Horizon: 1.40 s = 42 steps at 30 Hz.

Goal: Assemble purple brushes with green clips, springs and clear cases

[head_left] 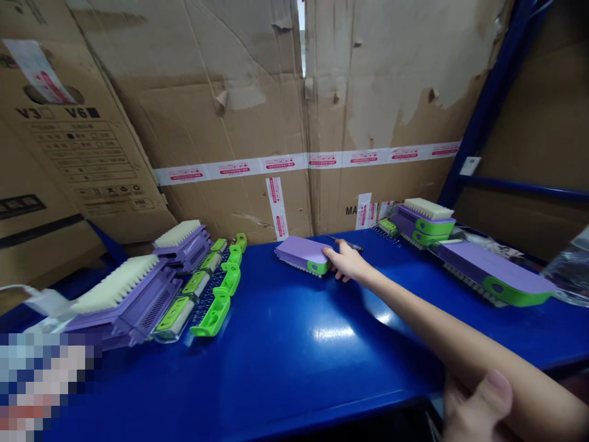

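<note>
Contact seems the current step — right hand [346, 261] at the green end [317, 267] of the purple brush [301, 248], far on the table [285, 344], whether clamped I cannot tell, any lift calling for a secure pinch — left hand [478, 408] blurred, its closure unclear.

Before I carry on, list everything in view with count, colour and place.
Centre block: one, purple and green, bristles down, mid-table
Dark tool: one, behind the right hand
Bristle-topped stacks: two, purple and cream, left
Clip parts: about four, green and silver, beside those stacks
Brackets: about four, green, right of the clips
Springs: many, silver, between clips and brackets
Right stack: one, purple, green, cream, back right
Long block: one, purple and green, right
Small clip: one, green, back right, springs alongside
Plastic wrap: clear, far right
Plug: one, white, left
Table: one, blue
Cardboard: several brown panels, taped, behind
Right hand: at the centre block
Left hand: by the right forearm
</note>
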Motion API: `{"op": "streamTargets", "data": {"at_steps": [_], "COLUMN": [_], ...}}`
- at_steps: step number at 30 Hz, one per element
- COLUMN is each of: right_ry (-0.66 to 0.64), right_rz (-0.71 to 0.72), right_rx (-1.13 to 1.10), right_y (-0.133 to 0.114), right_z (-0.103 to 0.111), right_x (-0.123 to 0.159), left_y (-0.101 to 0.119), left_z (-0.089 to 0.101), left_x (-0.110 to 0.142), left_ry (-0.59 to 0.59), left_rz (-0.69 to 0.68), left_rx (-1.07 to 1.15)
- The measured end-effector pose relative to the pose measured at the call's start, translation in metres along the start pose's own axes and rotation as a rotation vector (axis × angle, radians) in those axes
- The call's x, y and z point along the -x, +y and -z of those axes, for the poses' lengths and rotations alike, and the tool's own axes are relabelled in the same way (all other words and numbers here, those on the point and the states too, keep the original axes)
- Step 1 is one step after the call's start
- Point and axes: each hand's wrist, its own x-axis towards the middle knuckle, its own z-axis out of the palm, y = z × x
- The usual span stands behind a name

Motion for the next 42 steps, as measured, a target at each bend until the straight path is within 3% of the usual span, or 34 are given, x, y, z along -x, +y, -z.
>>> {"op": "streamTargets", "data": {"at_steps": [7,14,26,29,35,42], "right_ry": [0.091,0.057,0.06,0.062,0.056,0.078], "right_rz": [0.104,0.053,0.021,0.018,0.012,0.003], "right_rx": [0.084,0.124,0.06,0.056,0.06,0.049], "right_y": [0.004,0.007,-0.004,-0.004,-0.002,-0.002], "right_z": [0.005,0.006,0.015,0.014,0.013,0.016], "right_x": [-0.003,-0.006,-0.005,-0.006,-0.011,-0.015], "left_y": [0.012,0.01,0.016,0.016,0.01,0.015], "left_z": [-0.014,-0.003,-0.009,-0.014,-0.016,-0.021], "left_x": [0.005,-0.003,-0.004,-0.001,0.002,0.001], "left_ry": [0.074,0.116,0.138,0.154,0.06,0.124], "left_rz": [-0.089,-0.029,-0.04,-0.045,-0.085,-0.092], "left_rx": [0.119,-0.09,-0.098,-0.039,0.175,0.172]}}
